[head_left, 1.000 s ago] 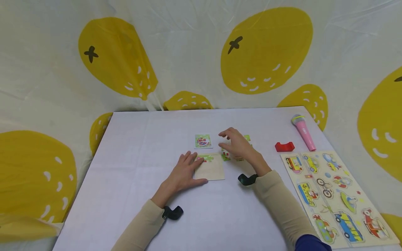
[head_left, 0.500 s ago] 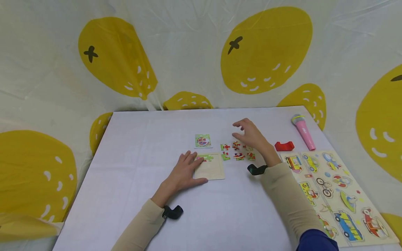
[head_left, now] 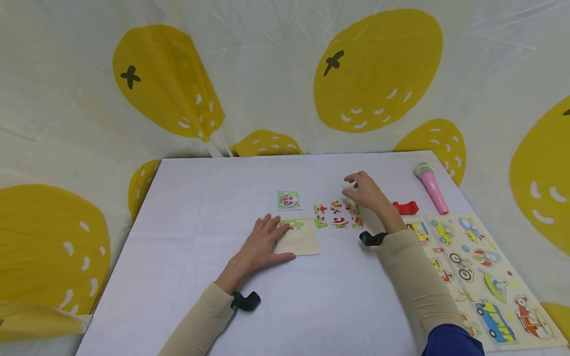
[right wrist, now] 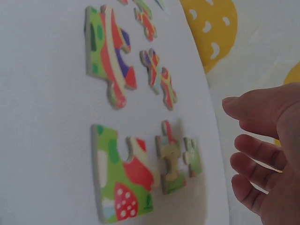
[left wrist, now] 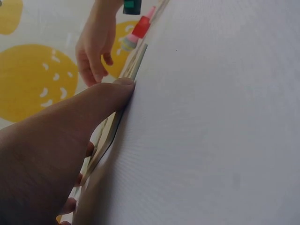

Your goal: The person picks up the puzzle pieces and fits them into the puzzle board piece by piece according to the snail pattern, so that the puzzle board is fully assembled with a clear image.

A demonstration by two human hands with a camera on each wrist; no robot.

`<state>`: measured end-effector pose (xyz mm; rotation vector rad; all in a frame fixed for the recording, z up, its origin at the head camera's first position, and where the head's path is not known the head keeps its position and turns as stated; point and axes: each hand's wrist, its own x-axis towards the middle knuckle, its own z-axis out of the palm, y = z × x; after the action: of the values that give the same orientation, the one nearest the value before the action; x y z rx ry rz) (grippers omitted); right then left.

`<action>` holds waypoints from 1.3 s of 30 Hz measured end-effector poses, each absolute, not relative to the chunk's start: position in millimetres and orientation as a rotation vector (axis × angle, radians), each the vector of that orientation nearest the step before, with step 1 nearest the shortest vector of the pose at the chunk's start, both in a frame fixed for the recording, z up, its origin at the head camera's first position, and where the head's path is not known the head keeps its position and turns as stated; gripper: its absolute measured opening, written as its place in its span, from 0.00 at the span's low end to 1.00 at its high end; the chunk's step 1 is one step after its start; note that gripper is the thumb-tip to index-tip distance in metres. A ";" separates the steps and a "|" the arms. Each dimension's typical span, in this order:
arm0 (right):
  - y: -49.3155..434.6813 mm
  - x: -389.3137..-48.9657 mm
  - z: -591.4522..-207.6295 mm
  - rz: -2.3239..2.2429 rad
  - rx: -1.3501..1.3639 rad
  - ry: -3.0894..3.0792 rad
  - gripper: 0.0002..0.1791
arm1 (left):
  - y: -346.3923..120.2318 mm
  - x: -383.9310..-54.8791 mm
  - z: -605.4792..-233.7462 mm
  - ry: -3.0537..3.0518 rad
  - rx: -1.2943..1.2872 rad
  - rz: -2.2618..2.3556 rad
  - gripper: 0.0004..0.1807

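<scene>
My left hand (head_left: 260, 244) rests on the left side of a small wooden puzzle tray (head_left: 300, 244), fingers spread. The left wrist view shows its thumb (left wrist: 105, 103) on the tray's edge. Green puzzle pieces (head_left: 295, 224) lie along the tray's upper edge, partly hidden by the fingers. My right hand (head_left: 367, 193) hovers above the right end of a group of loose jigsaw pieces (head_left: 340, 222), fingers loosely bent and holding nothing. In the right wrist view, a piece with a strawberry (right wrist: 124, 178) lies flat on the table, apart from the fingers.
A square picture card (head_left: 288, 200) lies behind the tray. On the right are a red curved block (head_left: 406, 207), a pink toy microphone (head_left: 432, 188) and a large wooden vehicle puzzle board (head_left: 483, 262), partly under the right forearm. A fruit-print curtain hangs behind the white table.
My right hand has moved right from over the left and middle loose pieces to their right end, uncovering them. The left hand stays in place on the tray.
</scene>
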<state>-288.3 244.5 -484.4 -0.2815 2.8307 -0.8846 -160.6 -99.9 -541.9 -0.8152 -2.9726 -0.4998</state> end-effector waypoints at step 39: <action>256.6 -293.1 -509.6 -0.850 -0.233 2.779 0.19 | -96.6 -159.0 -544.9 -3.004 -0.784 -0.472 0.47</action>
<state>-293.1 256.6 -509.6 -0.2333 2.7788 -0.8501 -159.0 -96.6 -544.9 -0.7837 -3.0036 -0.4721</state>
